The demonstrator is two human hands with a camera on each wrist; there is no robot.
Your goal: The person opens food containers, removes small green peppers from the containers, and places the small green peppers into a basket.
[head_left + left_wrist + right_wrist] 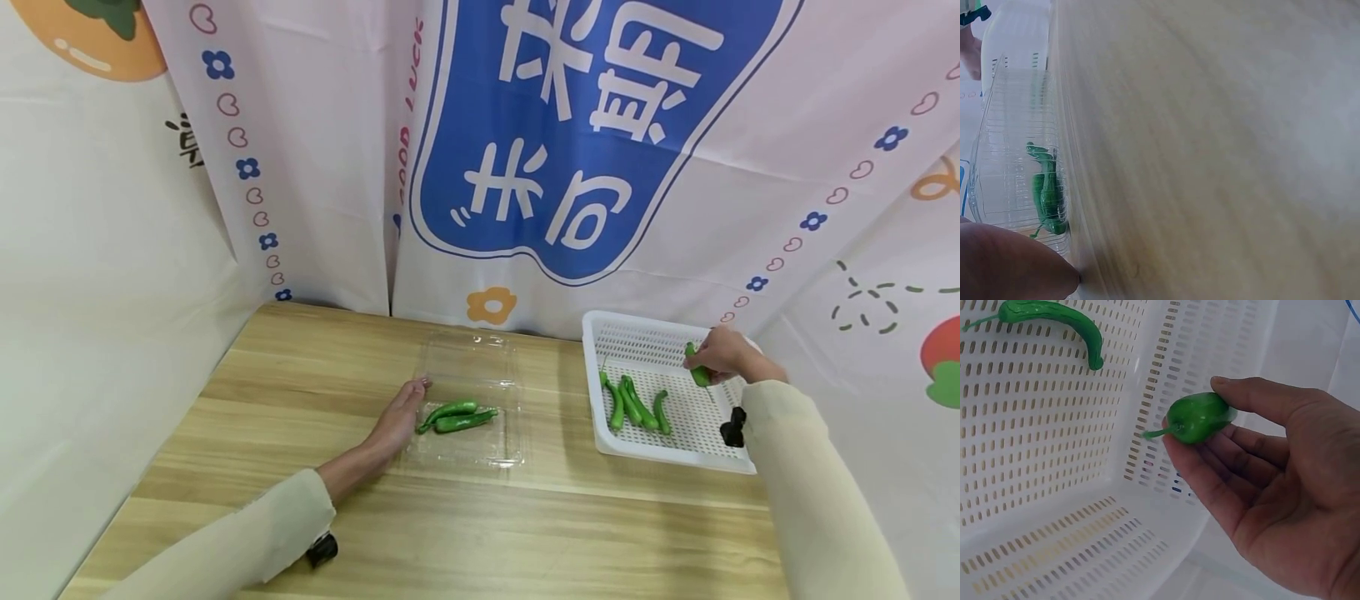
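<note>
My right hand (726, 353) pinches a green pepper (1196, 417) between thumb and fingers, above the right part of a white perforated basket (592, 392). Several more green peppers (636, 407) lie on the basket's floor, mostly toward its left side; one curved pepper (1060, 322) shows in the right wrist view. At the left edge of a clear plastic container (504, 450), my left hand (397, 421) rests with its fingers extended along the side. Inside that container two green peppers (459, 419) lie side by side, and its clear lid (472, 354) stands open at the back.
Both containers stand on a wooden table (465, 533), with bare wood between them. A printed white curtain (330, 167) hangs right behind the table, and white cloth (90, 275) closes off the left side.
</note>
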